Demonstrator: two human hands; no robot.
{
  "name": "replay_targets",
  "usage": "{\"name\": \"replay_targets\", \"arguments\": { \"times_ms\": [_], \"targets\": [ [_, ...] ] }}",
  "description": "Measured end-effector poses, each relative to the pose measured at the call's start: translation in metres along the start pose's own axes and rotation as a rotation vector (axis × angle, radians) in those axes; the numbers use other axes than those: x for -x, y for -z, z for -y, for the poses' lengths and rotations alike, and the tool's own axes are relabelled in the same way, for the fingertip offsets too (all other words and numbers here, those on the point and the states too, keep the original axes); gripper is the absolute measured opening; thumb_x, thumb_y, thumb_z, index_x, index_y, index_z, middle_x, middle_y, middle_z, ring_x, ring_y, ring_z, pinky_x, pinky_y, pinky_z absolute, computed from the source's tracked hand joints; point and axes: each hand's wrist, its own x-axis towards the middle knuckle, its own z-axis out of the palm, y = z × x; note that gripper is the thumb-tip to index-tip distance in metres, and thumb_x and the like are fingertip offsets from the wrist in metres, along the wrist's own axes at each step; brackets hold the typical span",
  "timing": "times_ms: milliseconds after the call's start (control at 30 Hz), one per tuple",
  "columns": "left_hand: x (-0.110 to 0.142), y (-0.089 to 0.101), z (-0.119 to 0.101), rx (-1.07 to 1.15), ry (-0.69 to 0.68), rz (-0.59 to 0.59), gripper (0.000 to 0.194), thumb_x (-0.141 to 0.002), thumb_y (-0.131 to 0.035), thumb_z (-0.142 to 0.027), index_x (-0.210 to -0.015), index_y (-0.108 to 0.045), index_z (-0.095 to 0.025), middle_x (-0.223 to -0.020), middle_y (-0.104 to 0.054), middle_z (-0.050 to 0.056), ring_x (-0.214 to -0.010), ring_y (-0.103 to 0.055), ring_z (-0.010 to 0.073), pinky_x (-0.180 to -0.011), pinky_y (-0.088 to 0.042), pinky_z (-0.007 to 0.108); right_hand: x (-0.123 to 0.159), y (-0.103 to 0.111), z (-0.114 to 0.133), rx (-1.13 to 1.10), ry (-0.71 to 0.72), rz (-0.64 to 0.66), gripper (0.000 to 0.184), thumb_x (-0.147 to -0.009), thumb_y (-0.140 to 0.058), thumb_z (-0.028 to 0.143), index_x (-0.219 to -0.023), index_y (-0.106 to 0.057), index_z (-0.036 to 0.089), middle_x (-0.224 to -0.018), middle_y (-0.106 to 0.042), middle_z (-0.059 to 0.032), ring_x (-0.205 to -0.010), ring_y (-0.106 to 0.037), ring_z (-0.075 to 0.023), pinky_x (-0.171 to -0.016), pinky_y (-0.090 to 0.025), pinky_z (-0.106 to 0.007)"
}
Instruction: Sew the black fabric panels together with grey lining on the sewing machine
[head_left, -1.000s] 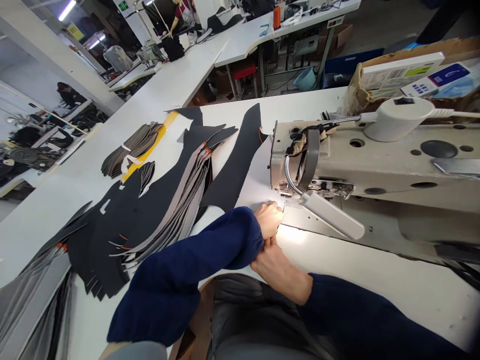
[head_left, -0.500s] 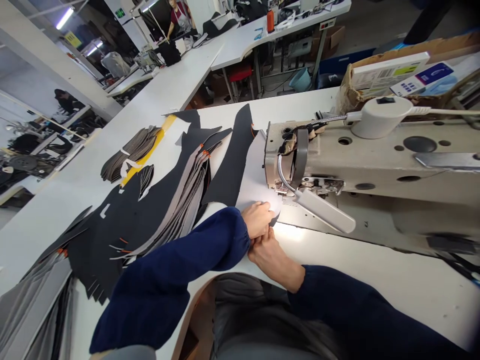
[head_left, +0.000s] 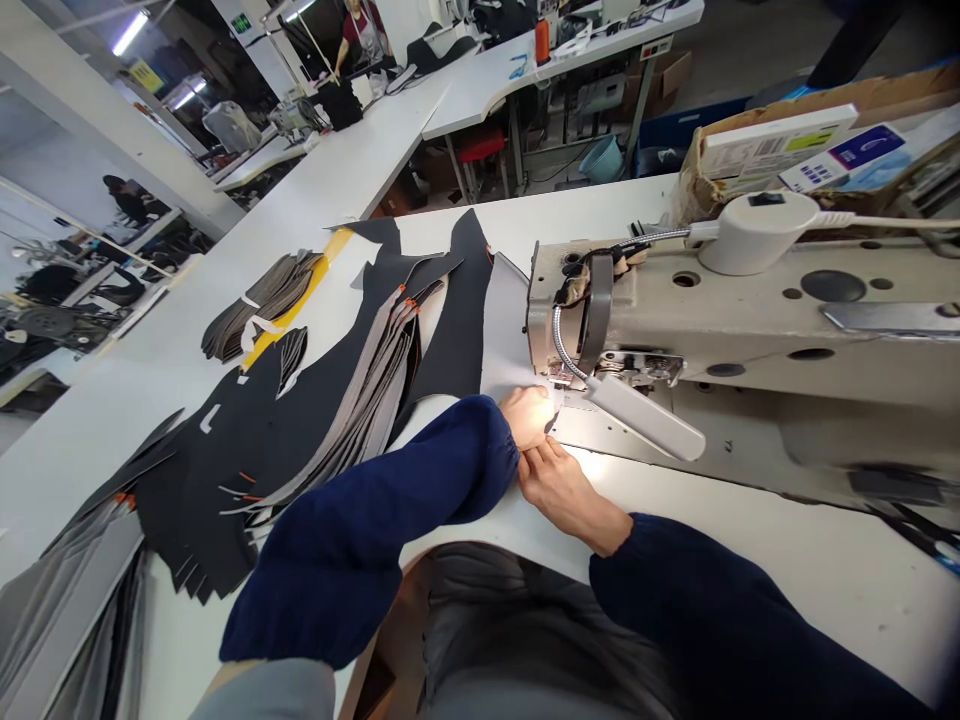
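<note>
Panel: a grey cut panel of leather-like material lies flat on the table, its near corner right at the presser foot of the industrial sewing machine.

Left hand: the left hand is curled over, fingertips pressing down on the panel just beside the foot; any real pinch is hidden.

Right hand: the right hand comes in just below, fingers part open and touching the left hand; whether it holds the panel's edge, I can't tell.

Lamp: a bar lamp on a gooseneck arm angles over the needle area.

Table: stacks of black and grey cut panels fan out on the white table, with a strip of yellow tape beyond them.

Risk: fingers this close to the needle could get caught if the machine runs, and a loose grip could let the panel slide out of line.
</note>
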Motion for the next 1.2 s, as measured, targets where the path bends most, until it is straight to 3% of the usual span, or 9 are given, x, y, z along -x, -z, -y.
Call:
{"name": "replay_targets", "arguments": {
  "times_ms": [133, 300, 467, 567, 700, 833, 1033, 1200],
  "targets": [
    [0.002, 0.001, 0.002, 0.050, 0.020, -0.009, 0.022, -0.082, -0.050, -0.017, -0.095, -0.067, -0.011, -0.102, -0.061, 0.012, -0.083, -0.063, 0.0215, -0.077, -0.051, 0.031, 0.003, -0.008, -0.007, -0.011, -0.014, -0.016, 0.025, -0.075, -0.048, -0.003, -0.089, -0.067, 0.006, -0.081, -0.068, -0.0168, -0.080, -0.064, -0.0256, -0.080, -0.049, -0.040],
    [0.021, -0.006, 0.008, 0.074, -0.008, -0.088, 0.029, -0.084, -0.051, -0.021, -0.110, -0.062, -0.015, -0.103, -0.058, 0.011, -0.092, -0.060, 0.0225, -0.081, -0.050, 0.032, 0.006, -0.014, -0.016, -0.006, -0.026, -0.069, 0.028, -0.077, -0.048, -0.002, -0.098, -0.066, -0.001, -0.099, -0.068, -0.0248, -0.094, -0.064, -0.0273, -0.083, -0.049, -0.039],
    [0.024, -0.009, 0.005, 0.102, -0.012, -0.077, 0.025, -0.087, -0.047, -0.022, -0.103, -0.064, -0.013, -0.095, -0.058, 0.011, -0.084, -0.059, 0.0211, -0.076, -0.049, 0.031, 0.007, -0.015, -0.025, -0.026, -0.062, -0.050, 0.023, -0.076, -0.048, -0.004, -0.086, -0.068, 0.002, -0.090, -0.069, -0.0230, -0.086, -0.065, -0.0264, -0.079, -0.051, -0.037],
    [0.022, -0.009, 0.001, 0.114, -0.005, -0.086, 0.026, -0.088, -0.044, -0.019, -0.106, -0.062, -0.014, -0.098, -0.056, 0.011, -0.086, -0.057, 0.0203, -0.079, -0.049, 0.032, 0.011, -0.014, -0.030, -0.011, -0.093, -0.072, 0.023, -0.079, -0.047, -0.002, -0.091, -0.067, 0.000, -0.094, -0.068, -0.0238, -0.092, -0.065, -0.0264, -0.085, -0.050, -0.038],
    [0.036, -0.013, 0.004, 0.087, 0.031, -0.119, 0.036, -0.080, -0.051, -0.012, -0.115, -0.054, -0.018, -0.117, -0.048, 0.012, -0.102, -0.048, 0.0239, -0.088, -0.047, 0.036, 0.019, -0.010, -0.020, -0.011, -0.075, -0.093, 0.025, -0.082, -0.049, 0.001, -0.100, -0.065, -0.002, -0.107, -0.066, -0.0251, -0.104, -0.061, -0.0308, -0.095, -0.046, -0.045],
    [0.051, -0.024, 0.010, 0.061, 0.097, -0.084, 0.051, -0.074, -0.046, -0.001, -0.122, -0.046, -0.018, -0.118, -0.043, 0.011, -0.094, -0.047, 0.0209, -0.086, -0.047, 0.035, 0.019, -0.006, -0.007, -0.025, -0.070, -0.069, 0.029, -0.084, -0.049, 0.001, -0.110, -0.062, -0.004, -0.117, -0.061, -0.0275, -0.110, -0.059, -0.0324, -0.098, -0.044, -0.048],
    [0.052, -0.035, 0.018, 0.018, 0.047, -0.164, 0.034, -0.082, -0.040, -0.004, -0.111, -0.051, -0.018, -0.104, -0.048, 0.009, -0.095, -0.045, 0.0219, -0.087, -0.046, 0.036, 0.015, -0.002, -0.003, -0.122, -0.148, 0.014, 0.031, -0.086, -0.043, 0.000, -0.111, -0.060, -0.004, -0.114, -0.061, -0.0278, -0.111, -0.057, -0.0308, -0.100, -0.042, -0.051],
    [0.047, -0.023, 0.025, 0.024, 0.134, -0.192, 0.021, -0.084, -0.042, -0.005, -0.098, -0.053, -0.015, -0.111, -0.048, 0.011, -0.097, -0.046, 0.0221, -0.086, -0.047, 0.035, -0.001, -0.012, 0.016, -0.156, -0.145, -0.002, 0.042, -0.084, -0.043, 0.001, -0.125, -0.052, -0.006, -0.131, -0.051, -0.0303, -0.125, -0.048, -0.0334, -0.102, -0.041, -0.052]
  ]
}}
